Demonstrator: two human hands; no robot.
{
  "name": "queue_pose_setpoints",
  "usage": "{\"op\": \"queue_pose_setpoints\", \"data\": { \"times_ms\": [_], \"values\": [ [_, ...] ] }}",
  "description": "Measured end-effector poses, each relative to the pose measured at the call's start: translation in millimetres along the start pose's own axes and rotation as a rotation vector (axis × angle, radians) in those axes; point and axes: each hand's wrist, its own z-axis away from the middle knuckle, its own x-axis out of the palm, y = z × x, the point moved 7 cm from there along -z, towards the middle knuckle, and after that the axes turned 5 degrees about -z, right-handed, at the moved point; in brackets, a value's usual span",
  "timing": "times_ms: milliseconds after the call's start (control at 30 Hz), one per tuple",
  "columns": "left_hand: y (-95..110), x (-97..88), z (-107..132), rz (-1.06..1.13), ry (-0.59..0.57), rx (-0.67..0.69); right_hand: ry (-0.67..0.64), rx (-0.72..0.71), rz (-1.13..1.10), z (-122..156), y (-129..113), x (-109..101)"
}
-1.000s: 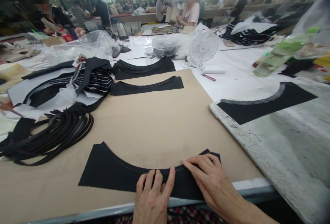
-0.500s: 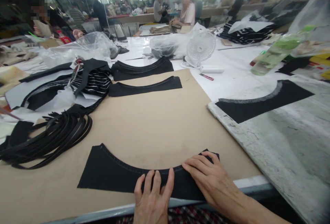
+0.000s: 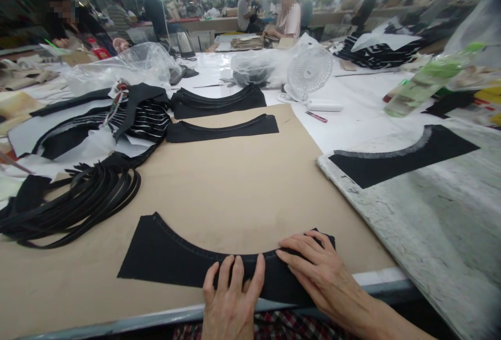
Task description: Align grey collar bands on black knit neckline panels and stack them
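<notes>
A curved black fabric piece (image 3: 164, 256) lies on the brown cardboard sheet (image 3: 235, 183) near the table's front edge. My left hand (image 3: 230, 298) rests flat on its lower middle, fingers stretched out and slightly apart. My right hand (image 3: 324, 277) lies flat on the piece's right end, fingers spread toward the curved inner edge. Neither hand grips anything.
A bundle of black strips (image 3: 78, 204) lies at the left. Two more curved black pieces (image 3: 223, 131) sit further back. At the right is a white marble slab (image 3: 422, 215) with another black piece (image 3: 403, 157). A small white fan (image 3: 309, 71), plastic bags and seated people are beyond.
The hands stay pressed on the black piece almost unmoved; only the camera view shifts slightly.
</notes>
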Motion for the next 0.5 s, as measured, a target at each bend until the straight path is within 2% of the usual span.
{"op": "queue_pose_setpoints", "data": {
  "times_ms": [167,333,433,500],
  "values": [
    [-2,0.5,1,0.015,0.009,-0.014,-0.019,-0.002,-0.02,3,3,0],
    [-8,-6.6,-7,0.176,0.034,-0.096,0.041,0.011,-0.043,3,3,-3],
    [-1,-12.6,-20,0.319,0.094,-0.102,0.098,0.008,-0.058,2,0,-7],
    [7,-8.7,-29,0.43,0.072,-0.104,0.118,0.014,-0.044,3,0,-8]
  ]
}}
